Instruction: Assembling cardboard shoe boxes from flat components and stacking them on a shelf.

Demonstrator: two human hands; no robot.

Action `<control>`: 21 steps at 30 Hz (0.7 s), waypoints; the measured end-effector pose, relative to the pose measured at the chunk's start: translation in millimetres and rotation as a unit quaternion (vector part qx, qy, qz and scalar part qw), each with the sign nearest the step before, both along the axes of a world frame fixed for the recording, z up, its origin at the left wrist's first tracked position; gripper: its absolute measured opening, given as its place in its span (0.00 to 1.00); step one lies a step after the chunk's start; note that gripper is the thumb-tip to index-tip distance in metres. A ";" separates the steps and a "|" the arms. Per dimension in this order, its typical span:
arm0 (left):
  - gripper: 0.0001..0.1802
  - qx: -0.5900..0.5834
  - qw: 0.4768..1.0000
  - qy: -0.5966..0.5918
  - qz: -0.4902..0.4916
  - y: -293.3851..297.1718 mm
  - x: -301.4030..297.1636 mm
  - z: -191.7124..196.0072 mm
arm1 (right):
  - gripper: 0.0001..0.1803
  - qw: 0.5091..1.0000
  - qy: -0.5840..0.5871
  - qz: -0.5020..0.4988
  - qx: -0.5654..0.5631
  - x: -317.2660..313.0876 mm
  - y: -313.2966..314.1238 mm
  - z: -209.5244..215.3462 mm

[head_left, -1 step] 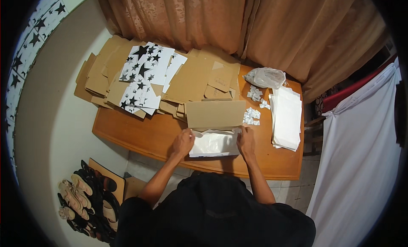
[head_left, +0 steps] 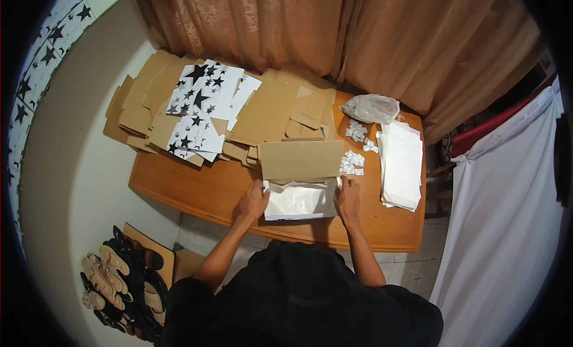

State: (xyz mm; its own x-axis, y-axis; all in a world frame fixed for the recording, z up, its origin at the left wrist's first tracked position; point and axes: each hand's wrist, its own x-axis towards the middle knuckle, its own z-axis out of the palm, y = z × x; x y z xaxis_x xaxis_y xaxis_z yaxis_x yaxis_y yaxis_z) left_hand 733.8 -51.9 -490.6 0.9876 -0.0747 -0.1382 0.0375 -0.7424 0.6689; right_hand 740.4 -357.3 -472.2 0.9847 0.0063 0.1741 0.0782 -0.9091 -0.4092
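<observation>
Against tan curtains, a wooden tabletop (head_left: 197, 192) carries flattened cardboard (head_left: 280, 108) and star-printed sheets (head_left: 200, 105). At its near edge, your left hand (head_left: 253, 202) and right hand (head_left: 348, 196) press the two sides of an open cardboard box (head_left: 301, 160) lined with white tissue paper (head_left: 298, 201); each grip looks laid flat, fingers curled on the edges rather than closed. The paper likely handles light, soft and tear-prone; take the stiff box walls instead.
</observation>
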 end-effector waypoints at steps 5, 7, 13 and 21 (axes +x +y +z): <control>0.19 -0.100 0.990 0.097 0.006 32.4 -19.0 -68.1 | 0.17 0.974 0.181 -0.083 0.109 -4.9 -31.8 -76.2; 0.20 -0.084 0.984 0.143 0.063 31.6 -27.2 -56.4 | 0.14 0.987 0.141 -0.050 0.054 -9.1 -14.7 -67.3; 0.26 0.090 0.991 0.010 0.101 19.7 -33.9 -34.8 | 0.33 0.965 0.134 0.008 0.227 -11.2 -9.6 -51.8; 0.25 -0.119 0.987 -0.107 0.023 -65.4 -8.9 45.6 | 0.30 0.946 0.153 -0.080 0.274 -4.4 -71.0 -42.1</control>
